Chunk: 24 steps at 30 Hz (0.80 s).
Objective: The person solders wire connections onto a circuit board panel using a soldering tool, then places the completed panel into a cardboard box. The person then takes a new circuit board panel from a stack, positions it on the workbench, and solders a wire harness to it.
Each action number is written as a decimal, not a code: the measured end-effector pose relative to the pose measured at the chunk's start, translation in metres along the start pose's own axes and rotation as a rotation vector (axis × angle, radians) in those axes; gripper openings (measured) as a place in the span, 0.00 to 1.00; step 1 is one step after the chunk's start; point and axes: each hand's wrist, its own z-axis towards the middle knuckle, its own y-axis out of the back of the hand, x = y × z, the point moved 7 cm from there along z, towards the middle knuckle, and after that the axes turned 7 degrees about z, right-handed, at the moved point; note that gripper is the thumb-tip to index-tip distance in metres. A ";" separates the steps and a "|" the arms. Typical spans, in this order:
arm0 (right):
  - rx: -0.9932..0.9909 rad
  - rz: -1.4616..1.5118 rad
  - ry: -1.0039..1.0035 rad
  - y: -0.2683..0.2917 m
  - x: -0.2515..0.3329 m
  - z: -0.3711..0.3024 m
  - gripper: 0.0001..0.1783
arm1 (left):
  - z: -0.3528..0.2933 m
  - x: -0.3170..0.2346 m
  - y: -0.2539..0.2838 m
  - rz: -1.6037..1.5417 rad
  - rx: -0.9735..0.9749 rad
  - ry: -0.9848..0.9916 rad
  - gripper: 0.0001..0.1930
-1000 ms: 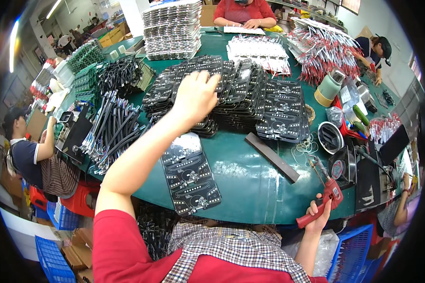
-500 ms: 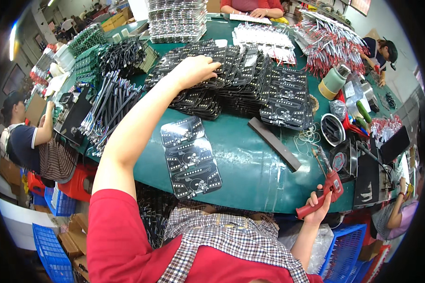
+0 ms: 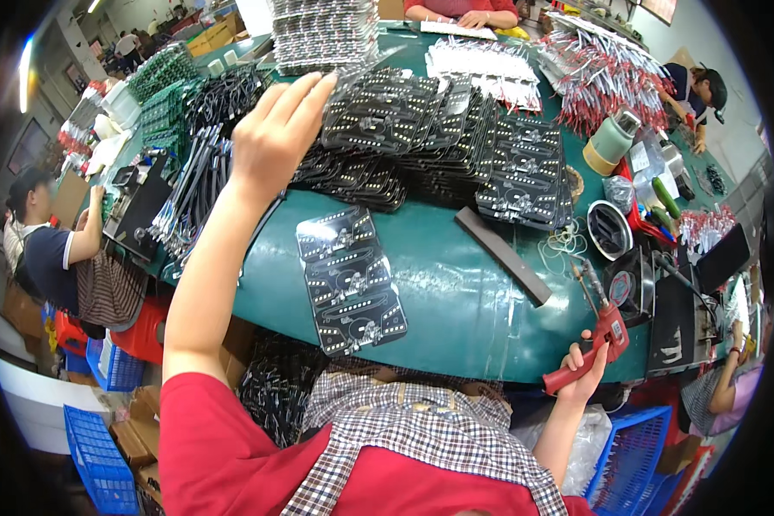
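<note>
My left hand (image 3: 275,133) is raised at the left end of the stacked black circuit boards (image 3: 378,112). Its fingers are held together, their tips at the edge of a tilted, shiny circuit board (image 3: 359,72); the thumb's grip is hidden. On the table before me lies a single black circuit board panel (image 3: 353,279) with pale dots and silvery parts, untouched. At the table's near right edge, my right hand (image 3: 583,370) is wrapped round the handle of a red soldering gun (image 3: 611,331), whose tip points up and away.
A dark flat bar (image 3: 501,256) lies right of the single panel. Bundled cables (image 3: 199,193) are at left. A green flask (image 3: 611,142), an oval metal-rimmed dish (image 3: 608,230) and cucumbers (image 3: 665,198) stand or lie at right. Blue crates (image 3: 632,456) are below; people work around the table.
My left hand has moved left and up from the top of the stack, with a board tilting up at its fingertips. My right hand still holds the soldering gun, almost unmoved.
</note>
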 end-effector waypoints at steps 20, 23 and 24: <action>0.111 0.015 -0.047 -0.002 -0.001 0.007 0.22 | -0.131 -0.228 0.027 -0.623 0.967 0.145 0.28; 0.101 0.037 -0.042 -0.004 0.001 0.002 0.22 | -0.174 -0.151 0.019 -0.201 0.864 0.729 0.30; 0.081 0.026 -0.041 -0.004 0.000 0.002 0.22 | -0.196 -0.142 0.014 -0.213 0.880 0.747 0.30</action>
